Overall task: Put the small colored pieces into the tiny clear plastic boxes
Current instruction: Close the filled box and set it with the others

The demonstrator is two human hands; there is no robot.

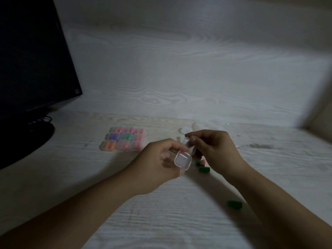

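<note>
The left hand (161, 159) gripped a small clear square box (182, 160); the right hand (213, 150) pinched its open lid (188, 141). Nine filled boxes (125, 139) sat toward the desk's (179, 221) back edge, and three green pieces (234, 204) lay loose.

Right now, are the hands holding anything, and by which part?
Yes. The left hand grips the base of a tiny clear plastic box by its sides, and the right hand pinches its opened lid at the edge.

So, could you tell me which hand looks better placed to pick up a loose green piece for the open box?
Probably the right hand. The green pieces lie on the table just beneath it, and it only pinches the lid. The left hand grips the clear box and should keep holding it steady.
</note>
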